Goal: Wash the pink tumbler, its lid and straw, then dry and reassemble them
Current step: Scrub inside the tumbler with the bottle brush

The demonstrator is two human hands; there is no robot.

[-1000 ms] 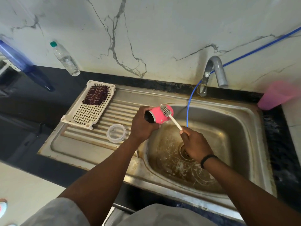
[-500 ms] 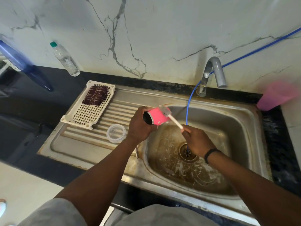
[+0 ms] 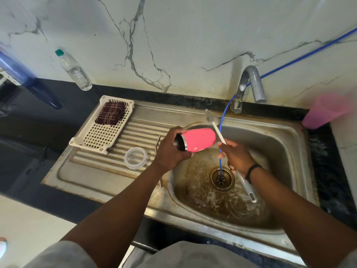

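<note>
1. Nearest the camera, two bare forearms reach forward over the front edge of the stained stainless-steel sink (image 3: 286, 132); grey sleeves are cut off by the bottom of the frame.
2. The right hand (image 3: 236, 157), with a black band at the wrist, is over the basin just above the brass-coloured drain (image 3: 222, 177). Its fingers are curled shut around the white-handled bottle brush (image 3: 216, 127), whose bristle head points up and away, past the tumbler's far end. The handle's lower end sticks out below the wrist.
3. The left hand (image 3: 171, 149) holds the pink metal tumbler (image 3: 199, 139) on its side above the basin's left rim, fingers clamped around its dark, steel-ringed mouth end. The palm hides part of that opening, and the interior is not visible.
4. On the ribbed draining board lie the clear round plastic lid (image 3: 135, 158) and, just beside the left hand, a thin metal straw (image 3: 157, 144), partly hidden behind the wrist.
5. Further left sits a cream perforated plastic tray (image 3: 100, 136) carrying a folded dark maroon checked cloth (image 3: 110, 113).
6. A thin blue hose (image 3: 222, 120) runs from the wall past the grey metal tap (image 3: 249, 84) down into the drain.
7. At the right edge a pink plastic cup (image 3: 326, 111) is blurred.
</note>
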